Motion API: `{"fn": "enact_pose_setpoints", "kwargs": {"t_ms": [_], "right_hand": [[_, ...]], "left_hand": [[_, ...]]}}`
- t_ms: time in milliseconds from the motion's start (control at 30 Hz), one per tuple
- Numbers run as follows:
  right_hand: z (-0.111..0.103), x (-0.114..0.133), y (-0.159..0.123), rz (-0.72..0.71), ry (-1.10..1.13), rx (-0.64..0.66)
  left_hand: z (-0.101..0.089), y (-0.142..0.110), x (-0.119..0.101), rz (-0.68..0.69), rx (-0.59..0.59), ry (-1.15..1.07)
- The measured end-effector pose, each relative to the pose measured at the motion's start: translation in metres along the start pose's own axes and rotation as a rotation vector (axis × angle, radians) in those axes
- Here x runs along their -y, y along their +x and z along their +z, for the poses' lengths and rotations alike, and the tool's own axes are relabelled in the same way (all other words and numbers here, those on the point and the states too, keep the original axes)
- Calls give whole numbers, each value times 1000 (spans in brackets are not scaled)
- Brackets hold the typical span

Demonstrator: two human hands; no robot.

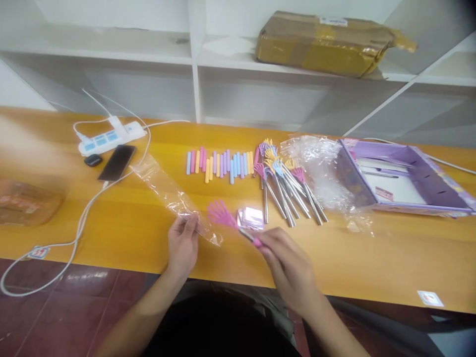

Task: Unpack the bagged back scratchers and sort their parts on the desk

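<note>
My left hand (182,244) pinches the near end of a long clear plastic sleeve (167,191) that trails away across the wooden table (372,258). My right hand (288,265) is closed on the handle of a pink hand-shaped back scratcher (223,215), whose claw end points at the sleeve's mouth. Just behind the scratcher lies a small stack of shiny cards (251,217). Farther back a row of pastel rubber grips (219,164) lies beside a fan of several metal scratchers (286,191) with coloured claws.
Crumpled clear plastic (322,171) and an open purple box (405,178) sit at the right. A power strip (111,136), a phone (117,162) and a white cable (80,223) lie at the left. A taped cardboard parcel (327,42) rests on the white shelf behind.
</note>
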State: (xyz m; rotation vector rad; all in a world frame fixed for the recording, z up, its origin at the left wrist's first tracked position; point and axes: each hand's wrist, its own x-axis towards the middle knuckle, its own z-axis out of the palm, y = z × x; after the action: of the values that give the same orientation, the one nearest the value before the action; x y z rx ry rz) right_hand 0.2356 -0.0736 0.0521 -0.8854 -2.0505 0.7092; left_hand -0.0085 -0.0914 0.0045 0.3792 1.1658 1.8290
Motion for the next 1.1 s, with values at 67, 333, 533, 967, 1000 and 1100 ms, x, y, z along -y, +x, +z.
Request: {"fn": "enact_pose_setpoints", "kwargs": {"t_ms": [67,333,533,967,1000,1100], "right_hand": [[6,0,-25,-34,-32,3],[31,-15,-77,7,-91,-82],[31,-27,-75,-21,-104,-2],[26,-32,-69,85,16,2],[27,-32,-69,119,35,-8],[31,-29,-68,191,165,-116]], "left_hand": [[0,0,-1,-26,17,-7],[3,-2,-4,-74,134,-2],[6,-4,-2,-109,135,56],[1,-12,9,-96,405,358],[2,-13,8,-91,445,392],[8,-16,2,-106,536,484]]}}
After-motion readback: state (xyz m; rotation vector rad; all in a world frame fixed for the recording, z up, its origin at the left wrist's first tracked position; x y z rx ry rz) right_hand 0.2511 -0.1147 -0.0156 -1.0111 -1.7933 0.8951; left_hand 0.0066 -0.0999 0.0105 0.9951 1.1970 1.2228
